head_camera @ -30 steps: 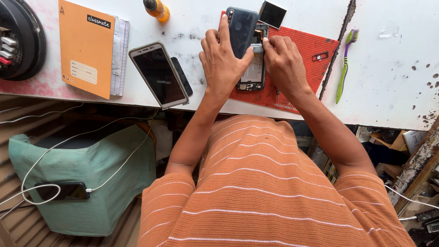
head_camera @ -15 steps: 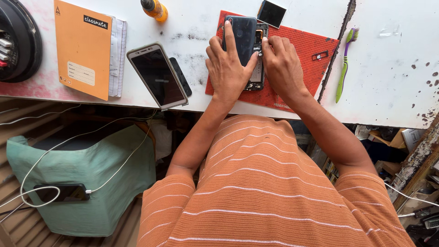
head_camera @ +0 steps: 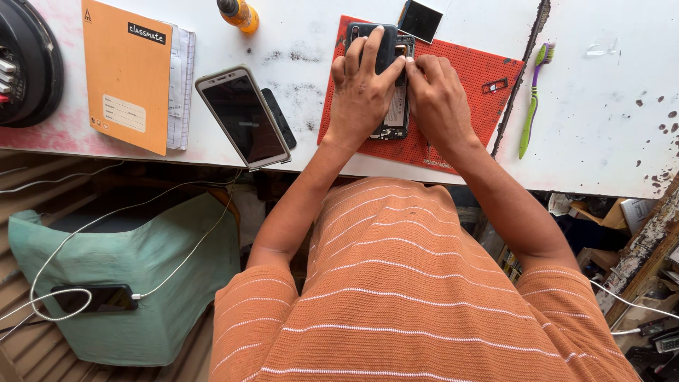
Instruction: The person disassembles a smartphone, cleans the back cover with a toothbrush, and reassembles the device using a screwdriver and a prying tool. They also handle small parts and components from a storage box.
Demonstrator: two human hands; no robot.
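An opened smartphone (head_camera: 396, 113) with its insides showing lies on a red work mat (head_camera: 488, 106) on the white table. My left hand (head_camera: 362, 88) holds a dark back cover (head_camera: 373, 39) and presses it down over the phone's top half. My right hand (head_camera: 438, 99) rests on the phone's right edge, fingertips meeting the left hand's fingers at the cover. Both forearms reach out over my orange striped shirt (head_camera: 403, 283).
Left of the mat lie a smartphone in a clear case (head_camera: 242, 117), a slim dark part (head_camera: 279, 117), an orange notebook (head_camera: 127, 71) and an orange bottle (head_camera: 239, 14). A small dark screen (head_camera: 421, 20), a green toothbrush (head_camera: 534, 95) and a table crack (head_camera: 520, 78) are nearby. A charging phone (head_camera: 95, 298) lies below.
My left hand has lowered the dark back cover from above the mat down onto the open phone. My right hand has stayed at the phone's right side.
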